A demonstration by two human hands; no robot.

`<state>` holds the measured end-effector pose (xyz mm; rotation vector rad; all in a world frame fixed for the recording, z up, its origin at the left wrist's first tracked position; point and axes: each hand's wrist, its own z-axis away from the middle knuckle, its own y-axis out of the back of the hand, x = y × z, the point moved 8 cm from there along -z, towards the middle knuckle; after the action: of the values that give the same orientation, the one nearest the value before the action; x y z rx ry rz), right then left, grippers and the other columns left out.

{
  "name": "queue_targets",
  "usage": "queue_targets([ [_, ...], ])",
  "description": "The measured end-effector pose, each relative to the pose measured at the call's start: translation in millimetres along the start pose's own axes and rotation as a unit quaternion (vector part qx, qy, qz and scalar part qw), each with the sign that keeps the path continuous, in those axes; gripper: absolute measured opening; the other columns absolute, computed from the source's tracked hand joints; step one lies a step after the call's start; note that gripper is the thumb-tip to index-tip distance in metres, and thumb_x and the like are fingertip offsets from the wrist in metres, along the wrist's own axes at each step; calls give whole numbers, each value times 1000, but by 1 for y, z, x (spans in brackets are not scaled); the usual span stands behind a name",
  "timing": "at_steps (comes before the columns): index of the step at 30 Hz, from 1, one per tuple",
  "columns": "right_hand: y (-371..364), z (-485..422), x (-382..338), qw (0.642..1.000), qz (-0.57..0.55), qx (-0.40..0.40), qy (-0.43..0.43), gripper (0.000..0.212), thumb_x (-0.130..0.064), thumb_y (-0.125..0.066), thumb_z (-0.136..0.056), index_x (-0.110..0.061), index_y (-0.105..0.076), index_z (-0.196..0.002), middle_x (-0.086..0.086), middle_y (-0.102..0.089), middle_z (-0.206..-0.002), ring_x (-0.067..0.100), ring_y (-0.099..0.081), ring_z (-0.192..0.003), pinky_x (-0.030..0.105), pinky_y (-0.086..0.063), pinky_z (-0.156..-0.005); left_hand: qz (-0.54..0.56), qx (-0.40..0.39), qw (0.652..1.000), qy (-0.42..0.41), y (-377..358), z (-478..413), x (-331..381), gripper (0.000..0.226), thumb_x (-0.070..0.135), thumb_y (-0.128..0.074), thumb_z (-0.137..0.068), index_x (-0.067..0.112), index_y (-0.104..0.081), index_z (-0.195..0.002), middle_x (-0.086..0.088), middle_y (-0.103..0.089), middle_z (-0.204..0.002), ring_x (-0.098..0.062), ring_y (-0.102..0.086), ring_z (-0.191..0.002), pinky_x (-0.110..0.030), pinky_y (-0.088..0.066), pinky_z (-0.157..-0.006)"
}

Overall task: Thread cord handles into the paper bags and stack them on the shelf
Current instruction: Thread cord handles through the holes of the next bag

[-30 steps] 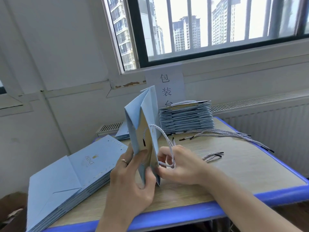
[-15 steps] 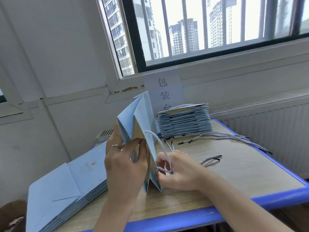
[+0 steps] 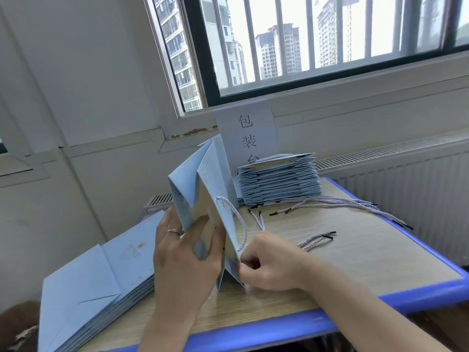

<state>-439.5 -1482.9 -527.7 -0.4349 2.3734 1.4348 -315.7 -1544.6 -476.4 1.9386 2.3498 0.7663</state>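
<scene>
At the lower left of the frame, a thick pile of flat bags (image 3: 96, 283) is being kept on the table (image 3: 368, 255); no cords are being shown on it, so a large share of the work is judged to be left. Just right of it, at lower centre, the paper bag (image 3: 203, 191) in hand is being held upright with its lower edge on the table top, gripped from the side by the left hand (image 3: 182, 260) with fingers and thumb closed round its folded panels. One cord handle (image 3: 245, 228) is being looped out of the near face, and its lower end is being pinched against the bag's edge by the right hand (image 3: 269, 262); whether that end is through its hole cannot be told. The bag's other side is hidden, so its second handle is being left unjudged. Right of centre, a stack of threaded bags (image 3: 279, 181) is being built below a paper sign (image 3: 247, 133). Further right, loose cords (image 3: 337, 200) are being left spread across the table, close to the working spot, where they could be snagged. At the far right a radiator (image 3: 406, 189) is being shown; no shelf is being seen, so stacking there is judged not yet done.
</scene>
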Motion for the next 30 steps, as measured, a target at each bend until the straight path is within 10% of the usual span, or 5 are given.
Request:
queue_targets([
  [6, -4, -1, -1, 1000, -10, -12, -2, 39, -40, -40, -69, -10, -31, -47, 10, -32, -45, 24, -30, -44, 42, -30, -46, 31, 44, 998, -13, 11, -12, 13, 20, 23, -66, -87, 14, -79, -101, -8, -64, -129, -32, -59, -119, -37, -53, -83],
  [15, -1, 1, -5, 1000, -13, -13, -20, 35, -24, -50, -73, -10, -31, -48, 18, -37, -49, 14, -26, -43, 39, -27, -44, 27, 25, 999, 5, -4, 1, 3, 14, 22, -67, -78, 17, -81, -77, 3, -52, -73, -44, -64, -92, -33, -46, -70],
  [30, -2, 2, -3, 999, -27, -26, -30, 38, -19, -55, -77, -7, -33, -48, 14, -29, -49, 16, -24, -45, 42, -26, -46, 29, 23, 999, -26, 13, -11, 21, 11, 16, -68, -81, 16, -79, -83, 18, -59, -97, -34, -64, -106, -37, -53, -75],
])
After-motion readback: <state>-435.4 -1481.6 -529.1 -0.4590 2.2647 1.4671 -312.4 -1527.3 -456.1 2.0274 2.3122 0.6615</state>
